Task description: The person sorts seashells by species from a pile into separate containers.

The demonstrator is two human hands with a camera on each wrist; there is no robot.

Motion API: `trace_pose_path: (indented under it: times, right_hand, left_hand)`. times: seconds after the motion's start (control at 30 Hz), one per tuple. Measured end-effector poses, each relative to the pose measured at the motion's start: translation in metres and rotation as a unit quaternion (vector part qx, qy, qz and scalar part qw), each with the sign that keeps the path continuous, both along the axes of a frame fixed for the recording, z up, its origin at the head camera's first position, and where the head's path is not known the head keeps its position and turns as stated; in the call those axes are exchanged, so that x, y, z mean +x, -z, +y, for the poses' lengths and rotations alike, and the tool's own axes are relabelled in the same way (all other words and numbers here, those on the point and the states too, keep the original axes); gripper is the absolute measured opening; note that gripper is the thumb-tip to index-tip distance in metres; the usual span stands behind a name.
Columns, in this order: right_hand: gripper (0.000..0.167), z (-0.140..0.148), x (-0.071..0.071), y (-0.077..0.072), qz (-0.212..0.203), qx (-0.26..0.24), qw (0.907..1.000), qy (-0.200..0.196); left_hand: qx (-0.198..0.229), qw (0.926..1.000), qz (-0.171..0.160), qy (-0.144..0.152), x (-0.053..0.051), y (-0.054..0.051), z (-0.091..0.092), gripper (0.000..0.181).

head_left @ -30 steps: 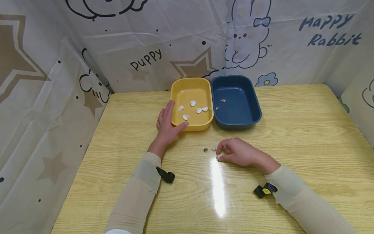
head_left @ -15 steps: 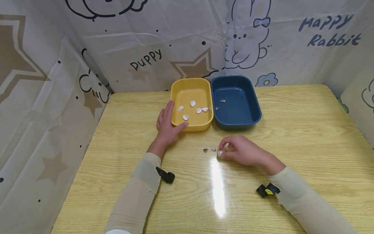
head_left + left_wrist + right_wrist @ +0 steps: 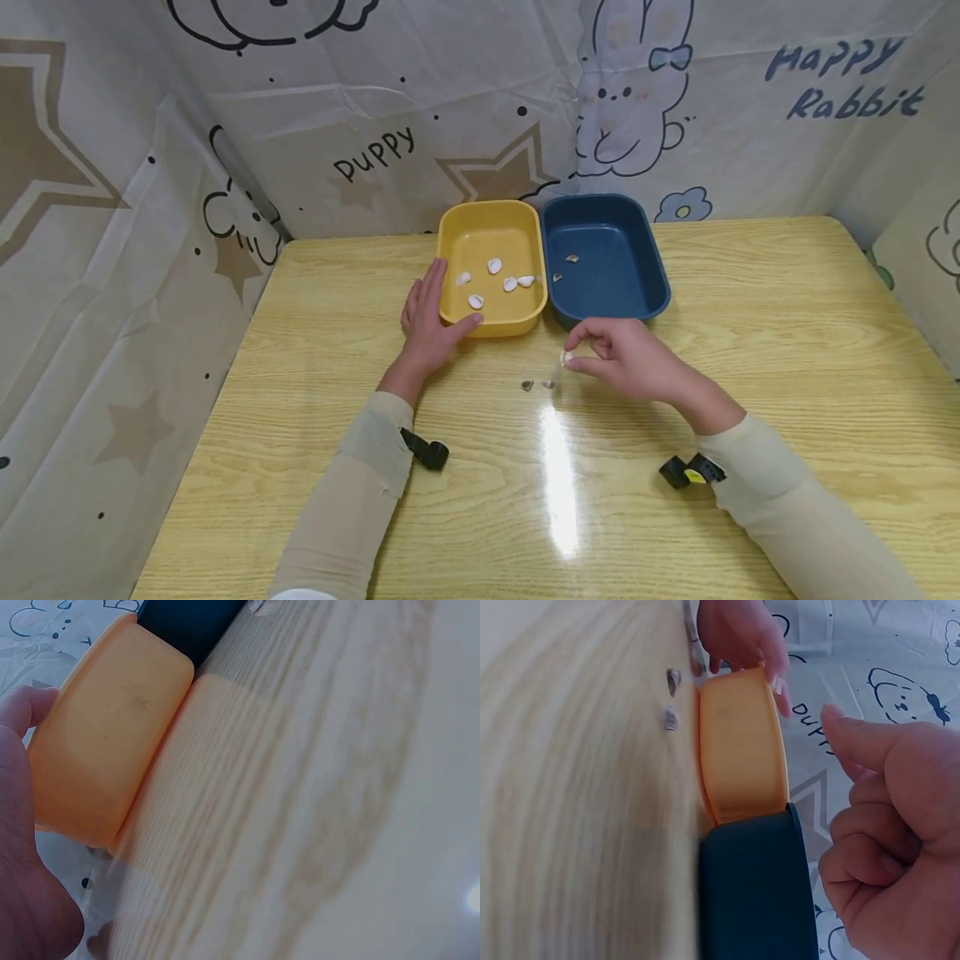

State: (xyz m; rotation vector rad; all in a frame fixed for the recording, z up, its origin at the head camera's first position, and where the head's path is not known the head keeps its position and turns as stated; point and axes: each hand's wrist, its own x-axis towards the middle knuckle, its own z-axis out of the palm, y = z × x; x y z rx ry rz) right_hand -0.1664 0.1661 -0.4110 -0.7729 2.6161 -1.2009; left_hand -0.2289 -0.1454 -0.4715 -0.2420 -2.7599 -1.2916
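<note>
Raised a little above the table, my right hand (image 3: 637,362) pinches a small white seashell (image 3: 567,359) between thumb and index finger, in front of the blue tub (image 3: 611,287). In the right wrist view that shell is hidden behind the fingers. My left hand (image 3: 431,329) rests against the front left corner of the yellow tub (image 3: 480,243), thumb over the front rim and straight fingers along the left side. Several white shells (image 3: 494,265) lie in the yellow tub. Two small brownish shells, one a dark shell (image 3: 572,258), lie in the blue tub.
On the wooden table (image 3: 315,333) in front of the tubs lie a dark shell (image 3: 527,385) and a paler greyish shell (image 3: 548,384). The two tubs stand side by side against a printed cloth backdrop (image 3: 337,100). A wrist camera (image 3: 431,454) sits at each sleeve.
My right hand has lifted the white shell off the table and carried it away from me, toward the blue tub's front. The left hand has stayed at the yellow tub.
</note>
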Motion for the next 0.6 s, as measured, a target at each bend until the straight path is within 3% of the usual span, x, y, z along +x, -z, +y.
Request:
trace_pose_path:
  times: [0.27,0.43,0.6]
  right_hand:
    - [0.018,0.001,-0.014,-0.007,0.027,-0.026,0.9976,0.058]
    - [0.019,0.000,-0.026,-0.013,0.063,-0.026,0.9931,0.095]
    - [0.021,-0.002,-0.037,-0.018,0.072,-0.033,0.9876,0.135]
  left_hand:
    - [0.000,1.0000,0.002,0.001,0.000,0.000,0.000,0.099]
    - [0.002,1.0000,0.000,0.001,-0.001,0.000,0.000,0.099]
    - [0.004,1.0000,0.000,0.002,-0.001,0.001,0.000,0.099]
